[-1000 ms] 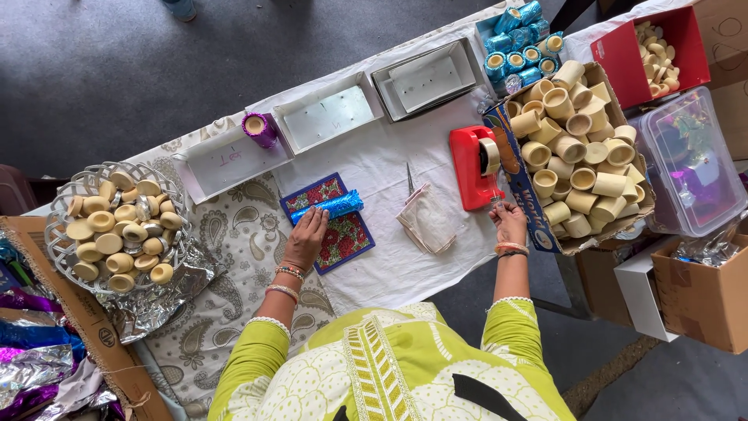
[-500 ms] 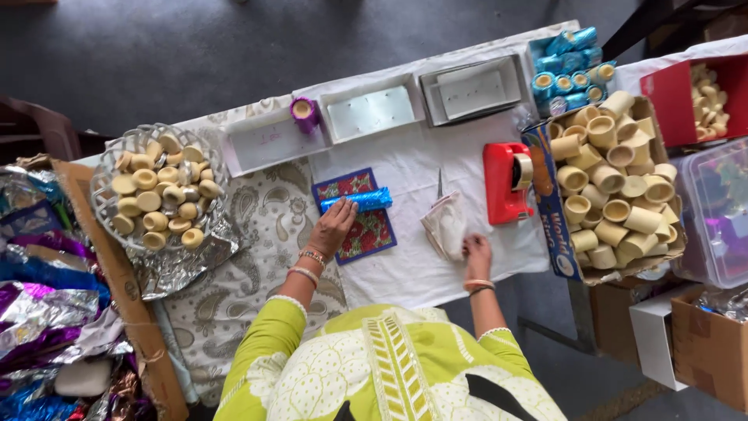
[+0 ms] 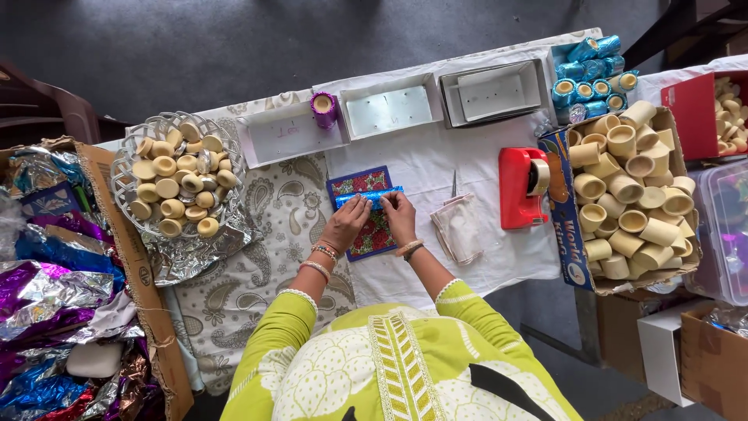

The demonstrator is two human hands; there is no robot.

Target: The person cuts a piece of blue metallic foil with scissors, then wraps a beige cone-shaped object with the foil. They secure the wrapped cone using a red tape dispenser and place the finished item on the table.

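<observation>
Blue foil roll point(image 3: 368, 197) lies crosswise on a red-blue mat point(image 3: 365, 212), mid-bench. Left hand point(image 3: 347, 224) and right hand point(image 3: 400, 215) both rest on the roll's near side, fingers pinching it from either end. Mat sits on white cloth point(image 3: 483, 168) covering the bench; paisley cloth point(image 3: 234, 296) to the left. Red tape dispenser point(image 3: 523, 187) right of the mat, then a box of cups point(image 3: 627, 199). Basket of cups point(image 3: 175, 185) at left. White trays point(image 3: 389, 111) along the far edge. Dark floor point(image 3: 234, 47) beyond.
</observation>
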